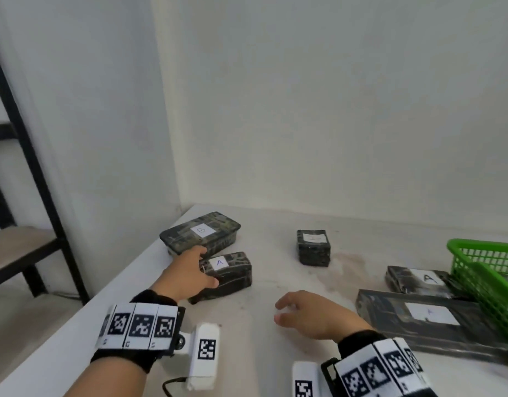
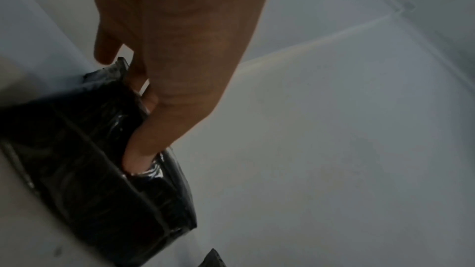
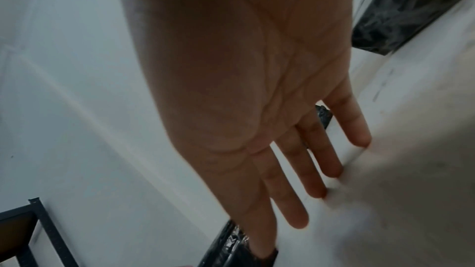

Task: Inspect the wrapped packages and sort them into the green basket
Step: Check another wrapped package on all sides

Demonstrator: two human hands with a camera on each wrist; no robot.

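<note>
My left hand (image 1: 190,275) grips a black wrapped package with a white "A" label (image 1: 230,275) on the white table; in the left wrist view the thumb (image 2: 144,153) presses into its plastic wrap (image 2: 85,170) and the fingers curl over the far side. My right hand (image 1: 307,313) hovers over the table centre with straight fingers (image 3: 295,170), holding nothing. The green basket (image 1: 487,270) stands at the right edge. Other black packages lie about: a long one marked "B" (image 1: 200,233), a small one (image 1: 313,247), two marked "A" (image 1: 416,279) (image 1: 424,316) beside the basket.
White walls meet in a corner behind the table (image 1: 275,353). A black metal shelf frame (image 1: 32,181) with a wooden board stands off the table's left edge. Wrist bands with black-and-white markers and camera blocks sit on both forearms.
</note>
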